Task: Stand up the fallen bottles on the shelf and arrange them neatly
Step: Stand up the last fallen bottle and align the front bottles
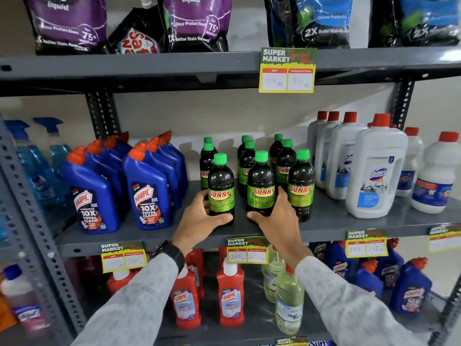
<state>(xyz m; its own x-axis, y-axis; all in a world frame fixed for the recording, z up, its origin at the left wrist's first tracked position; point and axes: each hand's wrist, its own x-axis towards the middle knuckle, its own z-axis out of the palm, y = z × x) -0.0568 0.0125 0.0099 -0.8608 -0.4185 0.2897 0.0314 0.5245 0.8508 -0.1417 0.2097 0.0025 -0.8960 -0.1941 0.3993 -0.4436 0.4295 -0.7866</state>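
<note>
Several dark Sunny bottles with green caps stand upright in three rows on the grey middle shelf [331, 218]. My left hand [199, 218] grips the base of the front left Sunny bottle [221, 186]. My right hand [279, 218] wraps around the lower part of the front middle Sunny bottle [261, 183]. A third front Sunny bottle [301, 181] stands just right of my right hand, untouched. All the bottles I can see here are upright.
Blue Harpic bottles [149, 191] stand to the left, white Domex bottles [376, 171] to the right. Detergent pouches [197, 23] fill the shelf above. Red Harpic bottles [230, 295] and clear bottles [289, 303] stand on the shelf below. Price tags [247, 250] hang from the shelf edges.
</note>
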